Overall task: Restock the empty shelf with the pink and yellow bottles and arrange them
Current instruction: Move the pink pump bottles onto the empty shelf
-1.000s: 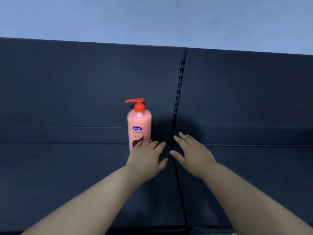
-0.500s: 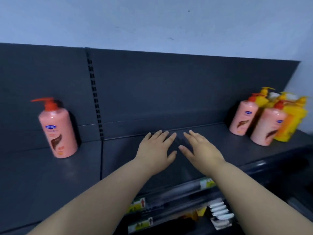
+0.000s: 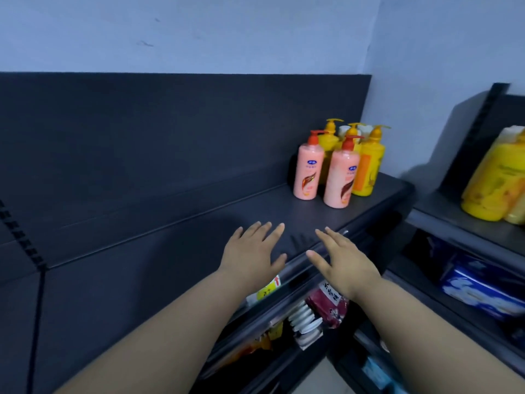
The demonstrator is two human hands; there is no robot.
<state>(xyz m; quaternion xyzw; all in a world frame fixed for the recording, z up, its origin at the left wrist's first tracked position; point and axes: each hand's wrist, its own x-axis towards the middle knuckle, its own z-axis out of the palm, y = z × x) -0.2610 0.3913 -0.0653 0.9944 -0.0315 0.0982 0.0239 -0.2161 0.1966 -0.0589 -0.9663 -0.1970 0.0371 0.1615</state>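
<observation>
The dark shelf point(image 3: 170, 265) runs off to a far right end, where 2 pink bottles point(image 3: 308, 172) with red pumps stand upright, just beside each other; close behind them on the shelf stand at least 3 yellow bottles point(image 3: 369, 166), also upright. The left hand point(image 3: 250, 254) is palm down over the shelf's front part, fingers straight and spread, holding nothing; the right hand point(image 3: 343, 263) is beside it over the shelf's front edge, fingers likewise spread and empty; whether either palm touches the shelf cannot be told. Both hands are well apart from the bottles. Below the shelf's front edge lies a red packet point(image 3: 329, 305); right of the shelf, a neighbouring rack carries large yellow containers point(image 3: 494, 180), with a blue pack point(image 3: 480, 285) lower down.
</observation>
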